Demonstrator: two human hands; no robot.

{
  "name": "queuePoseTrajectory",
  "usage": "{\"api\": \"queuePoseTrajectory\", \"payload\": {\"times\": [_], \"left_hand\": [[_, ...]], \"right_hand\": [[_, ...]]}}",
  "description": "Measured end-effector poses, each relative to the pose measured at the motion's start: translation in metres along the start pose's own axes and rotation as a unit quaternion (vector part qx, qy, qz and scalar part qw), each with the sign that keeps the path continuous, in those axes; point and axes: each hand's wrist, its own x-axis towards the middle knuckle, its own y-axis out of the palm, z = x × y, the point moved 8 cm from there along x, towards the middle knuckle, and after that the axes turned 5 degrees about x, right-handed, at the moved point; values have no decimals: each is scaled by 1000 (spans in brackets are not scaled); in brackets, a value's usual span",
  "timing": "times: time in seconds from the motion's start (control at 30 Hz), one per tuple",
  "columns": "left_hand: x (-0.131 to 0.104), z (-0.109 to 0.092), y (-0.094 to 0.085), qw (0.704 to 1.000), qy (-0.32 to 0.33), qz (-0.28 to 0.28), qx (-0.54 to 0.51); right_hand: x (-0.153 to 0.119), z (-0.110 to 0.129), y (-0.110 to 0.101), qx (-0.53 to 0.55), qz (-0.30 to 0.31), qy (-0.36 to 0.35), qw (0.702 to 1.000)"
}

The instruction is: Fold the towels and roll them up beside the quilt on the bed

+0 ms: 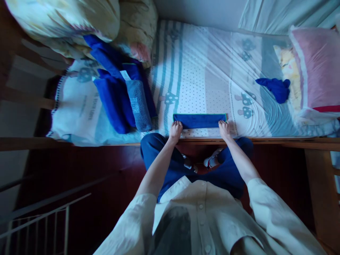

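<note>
A blue cloth with a green edge lies as a long flat strip near the front edge of the bed. My left hand is closed on its left end, and my right hand grips the right end. Left of them, several blue cloths lie in a pile, with a rolled grey-blue towel on top. A crumpled blue cloth rests at the right, beside a pink pillow.
The patterned bed sheet is wrinkled toward the right. Bulky bedding fills the back left corner. A wooden bed rail runs along the front edge, above my knees. A metal rack stands at the lower left.
</note>
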Motion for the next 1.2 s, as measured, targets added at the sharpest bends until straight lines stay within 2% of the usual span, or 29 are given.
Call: {"api": "queuePoseTrajectory", "payload": {"times": [0.2,0.57,0.7,0.83,0.97,1.07,1.2], "left_hand": [[-4,-2,-7,999,15,16,32],[-55,-4,-4,995,46,69,47],[-57,1,-8,994,59,75,51],[-51,17,-14,996,53,65,7],[-33,38,-21,991,-2,21,-129],[-18,58,-19,978,-96,0,-184],[-5,79,-5,949,-230,7,-215]], "right_hand": [[-1,4,-6,-24,35,32,999],[-62,11,-3,-76,82,15,994],[-59,6,-13,-49,88,30,994],[-42,-14,-25,18,82,55,995],[-20,-38,-34,109,30,64,992],[-5,-55,-33,181,-5,86,980],[8,-71,-22,236,-26,137,962]]}}
